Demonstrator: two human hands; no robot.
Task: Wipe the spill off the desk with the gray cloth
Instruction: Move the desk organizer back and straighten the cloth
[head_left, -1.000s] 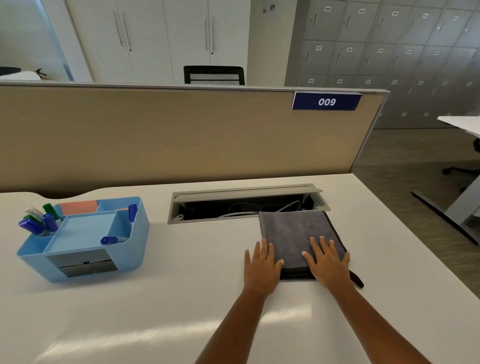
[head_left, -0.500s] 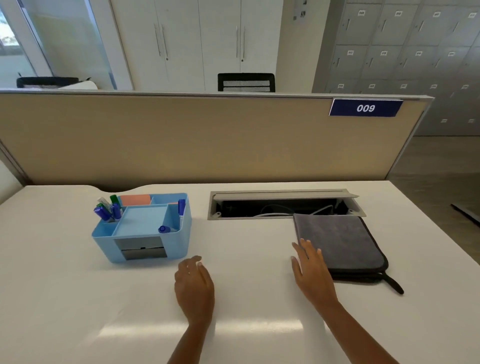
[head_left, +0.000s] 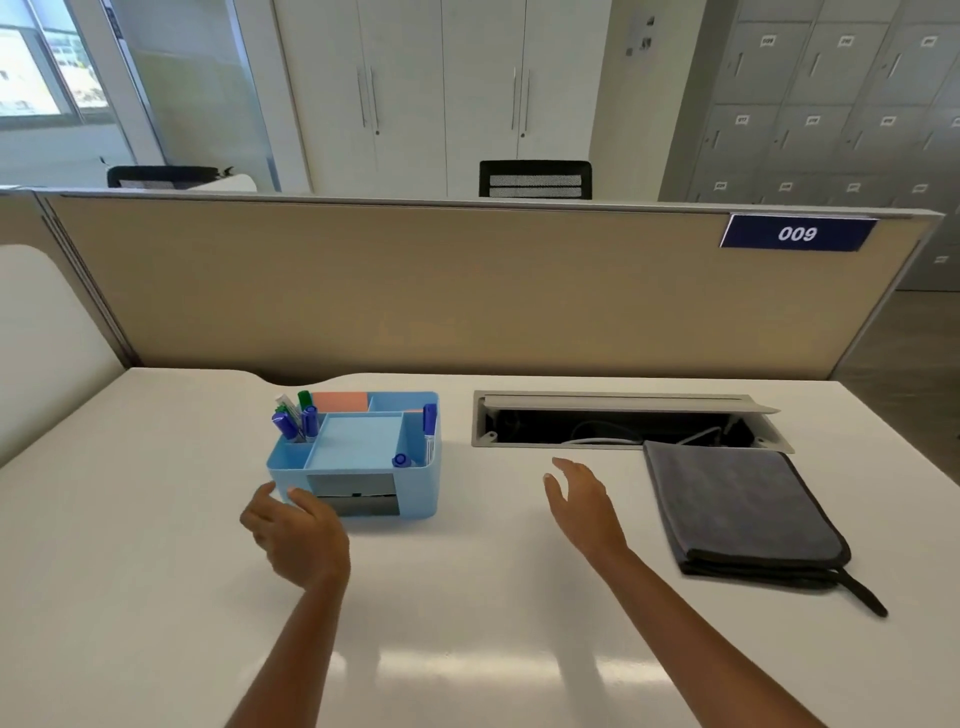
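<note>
The gray cloth (head_left: 732, 506) lies folded flat on the white desk (head_left: 493, 597) at the right, on top of a black pouch with a strap. My right hand (head_left: 584, 506) hovers open to the left of the cloth, apart from it. My left hand (head_left: 296, 535) is open with curled fingers, just in front of the left corner of the blue organizer (head_left: 358, 457). Neither hand holds anything. No spill is visible on the desk.
The blue organizer holds markers and sticky notes. An open cable tray (head_left: 623, 423) is set into the desk behind the cloth. A beige partition (head_left: 467, 291) with a "009" sign closes the far edge. The desk's right edge drops to the floor.
Both hands left the cloth and moved left across the desk. My left hand now reaches the organizer; my right hand is lifted beside the cloth. The view swung left.
</note>
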